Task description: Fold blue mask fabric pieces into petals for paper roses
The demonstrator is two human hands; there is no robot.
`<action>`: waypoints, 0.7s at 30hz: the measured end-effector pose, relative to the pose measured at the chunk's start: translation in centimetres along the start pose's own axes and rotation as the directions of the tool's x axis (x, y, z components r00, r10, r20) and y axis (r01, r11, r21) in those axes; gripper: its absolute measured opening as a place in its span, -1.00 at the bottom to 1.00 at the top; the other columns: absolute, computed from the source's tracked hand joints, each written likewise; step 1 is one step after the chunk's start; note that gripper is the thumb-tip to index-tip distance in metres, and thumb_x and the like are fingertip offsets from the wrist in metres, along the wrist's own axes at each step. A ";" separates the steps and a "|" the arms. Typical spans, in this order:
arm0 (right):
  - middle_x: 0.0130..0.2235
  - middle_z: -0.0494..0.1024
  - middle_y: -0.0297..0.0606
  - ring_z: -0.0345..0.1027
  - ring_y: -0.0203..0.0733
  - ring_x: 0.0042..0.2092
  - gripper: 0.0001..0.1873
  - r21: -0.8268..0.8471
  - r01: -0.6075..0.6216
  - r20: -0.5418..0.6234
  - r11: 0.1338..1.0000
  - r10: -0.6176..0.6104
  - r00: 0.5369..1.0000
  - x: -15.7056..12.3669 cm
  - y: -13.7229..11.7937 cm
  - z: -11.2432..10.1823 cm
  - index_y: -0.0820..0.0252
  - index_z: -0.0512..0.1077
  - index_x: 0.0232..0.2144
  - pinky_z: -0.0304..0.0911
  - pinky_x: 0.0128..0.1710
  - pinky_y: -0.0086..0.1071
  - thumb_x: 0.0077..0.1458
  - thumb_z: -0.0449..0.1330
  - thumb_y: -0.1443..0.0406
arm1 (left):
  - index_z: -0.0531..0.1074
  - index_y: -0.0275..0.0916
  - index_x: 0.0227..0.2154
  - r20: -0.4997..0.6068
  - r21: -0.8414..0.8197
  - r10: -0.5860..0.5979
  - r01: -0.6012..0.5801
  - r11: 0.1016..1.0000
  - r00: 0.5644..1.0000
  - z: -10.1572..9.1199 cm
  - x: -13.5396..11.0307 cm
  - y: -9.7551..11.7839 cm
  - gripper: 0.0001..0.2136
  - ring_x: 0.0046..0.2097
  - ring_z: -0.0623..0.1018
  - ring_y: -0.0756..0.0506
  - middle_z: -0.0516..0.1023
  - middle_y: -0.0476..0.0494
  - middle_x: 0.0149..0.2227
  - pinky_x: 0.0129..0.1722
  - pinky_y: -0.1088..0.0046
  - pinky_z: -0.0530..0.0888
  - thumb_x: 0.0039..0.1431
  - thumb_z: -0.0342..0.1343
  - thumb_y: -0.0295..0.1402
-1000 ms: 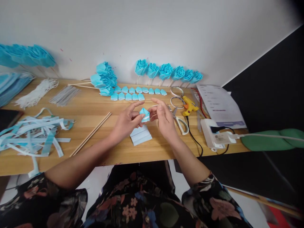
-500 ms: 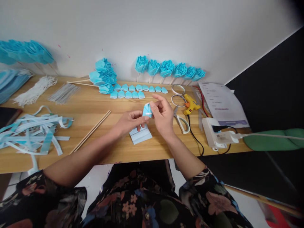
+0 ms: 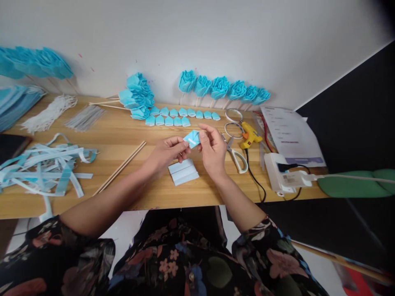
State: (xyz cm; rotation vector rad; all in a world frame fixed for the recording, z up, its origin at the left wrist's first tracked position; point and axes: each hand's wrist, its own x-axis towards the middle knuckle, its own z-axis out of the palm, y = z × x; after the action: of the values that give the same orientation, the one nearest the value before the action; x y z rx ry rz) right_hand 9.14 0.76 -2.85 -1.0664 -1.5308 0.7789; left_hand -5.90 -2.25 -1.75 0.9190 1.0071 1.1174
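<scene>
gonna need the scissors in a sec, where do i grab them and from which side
Best by the white handle, I'd say, coming from the table's near edge: the scissors lie with the handle toward you and the blades pointing away, beside the right hand, which pinches the folded blue piece.

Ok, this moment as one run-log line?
left hand: pinching blue piece | right hand: pinching same piece | table: pleated sheet, scissors, glue gun

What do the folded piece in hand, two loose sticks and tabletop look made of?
Folded piece: matte blue sheet, perhaps nonwoven fabric or paper, given crisp creases. Sticks: probably bare wood or bamboo, pale and dull. Tabletop: wood or wood-look laminate, smooth, visible grain.
</scene>
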 end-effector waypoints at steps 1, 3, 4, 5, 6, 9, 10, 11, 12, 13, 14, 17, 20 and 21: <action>-0.43 0.42 -0.39 0.27 -0.34 -0.50 -0.75 0.011 -0.002 0.001 1.000 0.002 1.000 0.0 -0.1 0.0 0.05 0.46 -0.14 0.25 -0.49 -0.40 0.30 0.09 0.08 | 0.42 -0.28 -0.51 0.001 -0.002 0.010 -0.010 1.000 1.000 -0.1 0.0 0.0 -0.78 -0.48 0.43 0.06 0.51 -0.05 -0.46 -0.47 0.51 0.36 0.10 0.28 -0.27; -0.42 0.45 -0.38 0.27 -0.36 -0.49 -0.77 0.027 -0.008 0.003 1.000 0.007 1.000 0.1 -0.2 0.0 0.08 0.47 -0.21 0.25 -0.49 -0.42 0.29 0.11 0.10 | 0.42 -0.27 -0.52 0.001 0.000 0.030 -0.030 1.000 1.000 -0.1 0.0 0.0 -0.78 -0.48 0.44 0.05 0.51 -0.05 -0.47 -0.46 0.50 0.37 0.08 0.29 -0.27; -0.41 0.46 -0.38 0.28 -0.36 -0.49 -0.77 0.033 -0.012 0.000 0.999 0.012 1.000 0.1 -0.3 0.0 0.08 0.47 -0.23 0.25 -0.49 -0.42 0.29 0.12 0.10 | 0.42 -0.27 -0.52 0.000 0.004 0.036 -0.036 0.999 0.999 -0.1 0.0 0.1 -0.77 -0.48 0.44 0.05 0.51 -0.05 -0.47 -0.45 0.50 0.37 0.08 0.29 -0.26; -0.41 0.47 -0.38 0.28 -0.36 -0.49 -0.78 0.040 -0.018 -0.007 0.999 0.019 1.000 0.1 -0.3 0.0 0.09 0.47 -0.23 0.25 -0.49 -0.43 0.28 0.13 0.10 | 0.43 -0.27 -0.52 0.000 0.010 0.038 -0.038 0.999 0.999 -0.1 -0.1 0.1 -0.77 -0.47 0.44 0.05 0.51 -0.06 -0.46 -0.45 0.49 0.37 0.08 0.29 -0.24; -0.42 0.47 -0.39 0.28 -0.36 -0.49 -0.78 0.046 -0.023 -0.019 0.999 0.024 1.000 0.2 -0.3 0.0 0.09 0.47 -0.24 0.25 -0.49 -0.43 0.27 0.14 0.10 | 0.44 -0.27 -0.51 0.003 0.019 0.037 -0.037 0.999 0.999 -0.1 -0.1 0.2 -0.76 -0.47 0.45 0.04 0.51 -0.07 -0.46 -0.46 0.49 0.37 0.08 0.28 -0.21; -0.44 0.47 -0.40 0.25 -0.37 -0.50 -0.78 0.066 -0.023 -0.052 0.998 0.026 0.998 0.1 -0.2 0.0 0.10 0.47 -0.28 0.24 -0.49 -0.44 0.24 0.16 0.10 | 0.46 -0.27 -0.50 0.017 0.068 0.040 -0.041 0.997 0.999 0.0 -0.2 0.4 -0.70 -0.47 0.45 0.02 0.51 -0.09 -0.46 -0.48 0.47 0.37 0.10 0.24 -0.12; -0.45 0.46 -0.40 0.25 -0.37 -0.50 -0.79 0.070 -0.020 -0.055 0.997 0.024 0.998 0.1 -0.2 0.1 0.10 0.48 -0.28 0.23 -0.49 -0.44 0.24 0.17 0.11 | 0.45 -0.27 -0.51 0.019 0.096 0.044 -0.045 0.994 0.999 0.0 -0.2 0.4 -0.70 -0.49 0.43 0.02 0.50 -0.09 -0.48 -0.48 0.47 0.37 0.09 0.24 -0.11; -0.45 0.46 -0.40 0.24 -0.37 -0.50 -0.79 0.070 -0.015 -0.056 0.997 0.019 0.998 0.1 -0.3 0.1 0.10 0.48 -0.28 0.23 -0.49 -0.44 0.24 0.17 0.12 | 0.45 -0.27 -0.52 0.017 0.123 0.050 -0.052 0.991 0.999 0.0 -0.2 0.4 -0.70 -0.50 0.42 0.03 0.49 -0.07 -0.50 -0.47 0.48 0.36 0.08 0.25 -0.12; -0.45 0.46 -0.40 0.24 -0.37 -0.49 -0.80 0.070 -0.009 -0.055 0.997 0.013 0.998 0.1 -0.3 0.1 0.11 0.49 -0.28 0.23 -0.49 -0.44 0.23 0.17 0.13 | 0.44 -0.26 -0.53 0.011 0.146 0.056 -0.057 0.988 0.998 0.0 -0.2 0.4 -0.72 -0.51 0.40 0.04 0.47 -0.05 -0.52 -0.47 0.49 0.36 0.06 0.27 -0.14; -0.44 0.47 -0.40 0.25 -0.37 -0.49 -0.80 0.069 -0.005 -0.053 0.998 0.008 0.999 0.0 -0.3 0.1 0.11 0.50 -0.27 0.23 -0.48 -0.44 0.23 0.17 0.14 | 0.43 -0.26 -0.53 0.004 0.161 0.061 -0.061 0.985 0.998 0.0 -0.2 0.3 -0.73 -0.52 0.39 0.05 0.46 -0.03 -0.54 -0.47 0.49 0.35 0.05 0.28 -0.17; -0.43 0.48 -0.40 0.26 -0.38 -0.48 -0.81 0.067 -0.001 -0.049 0.998 0.004 0.999 0.0 -0.3 0.1 0.11 0.50 -0.26 0.24 -0.48 -0.44 0.23 0.17 0.14 | 0.42 -0.26 -0.54 -0.003 0.168 0.064 -0.062 0.984 0.998 0.0 -0.2 0.3 -0.75 -0.53 0.38 0.06 0.46 -0.02 -0.55 -0.46 0.50 0.35 0.04 0.28 -0.19; -0.42 0.49 -0.39 0.29 -0.37 -0.46 -0.80 0.047 0.022 -0.035 0.999 -0.021 0.999 0.1 -0.2 -0.1 0.12 0.51 -0.26 0.25 -0.45 -0.44 0.25 0.16 0.15 | 0.41 -0.26 -0.54 -0.023 0.184 0.057 -0.051 0.982 0.998 -0.1 -0.2 0.4 -0.77 -0.52 0.38 0.07 0.47 -0.01 -0.55 -0.46 0.51 0.34 0.05 0.25 -0.24; -0.41 0.50 -0.37 0.31 -0.35 -0.42 -0.74 -0.021 0.077 -0.054 0.997 -0.079 0.995 0.3 0.1 -0.8 0.13 0.52 -0.26 0.25 -0.40 -0.42 0.30 0.11 0.13 | 0.40 -0.27 -0.54 -0.040 0.214 0.031 -0.022 0.977 0.999 -0.1 -0.2 0.7 -0.80 -0.53 0.38 0.07 0.46 -0.01 -0.56 -0.46 0.52 0.34 0.08 0.22 -0.28; -0.39 0.51 -0.36 0.33 -0.34 -0.40 -0.73 -0.059 0.110 -0.064 0.992 -0.114 0.991 0.3 0.2 -1.1 0.12 0.53 -0.25 0.27 -0.38 -0.40 0.31 0.10 0.13 | 0.40 -0.27 -0.54 -0.043 0.223 0.022 -0.012 0.975 0.999 -0.1 -0.1 0.7 -0.81 -0.53 0.38 0.07 0.46 -0.01 -0.56 -0.47 0.53 0.34 0.08 0.20 -0.30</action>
State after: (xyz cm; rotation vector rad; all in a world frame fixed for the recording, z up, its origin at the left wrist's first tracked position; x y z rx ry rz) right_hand 10.23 1.07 -2.69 -1.0274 -1.5487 0.6207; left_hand -6.24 -2.21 -1.07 1.0872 1.1808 1.0575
